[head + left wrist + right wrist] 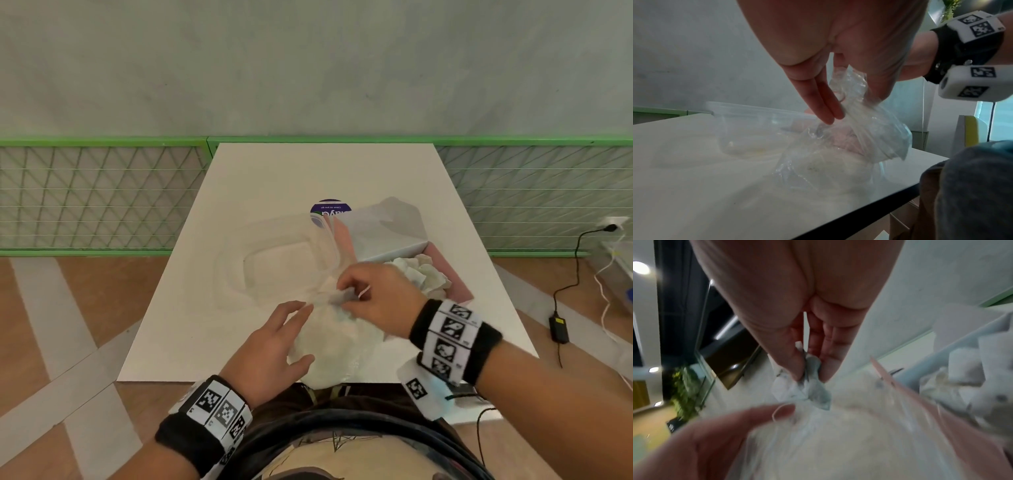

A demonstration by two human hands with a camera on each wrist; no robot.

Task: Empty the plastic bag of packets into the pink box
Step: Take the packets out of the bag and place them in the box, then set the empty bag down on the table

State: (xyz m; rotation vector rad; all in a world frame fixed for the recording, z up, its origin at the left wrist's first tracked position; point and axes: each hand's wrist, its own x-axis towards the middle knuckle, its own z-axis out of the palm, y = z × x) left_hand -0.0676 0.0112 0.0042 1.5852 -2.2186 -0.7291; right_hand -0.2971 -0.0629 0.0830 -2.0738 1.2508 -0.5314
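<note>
2 hands at the bag [329, 346].
Left hand [270, 346] pinches the plastic, fingers near straight; right hand [380, 294] pinches 1 packet [813, 369] at its mouth, beside the box [455, 277].

Clear tub [274, 260] on white table [308, 171]

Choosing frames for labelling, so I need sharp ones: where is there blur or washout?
Head view: sharp, but the clear container washes into the white table. Left wrist view: plastic bag fairly crisp, left hand soft. Right wrist view: bag smeared by motion; the pinched packet sharpest.
</note>
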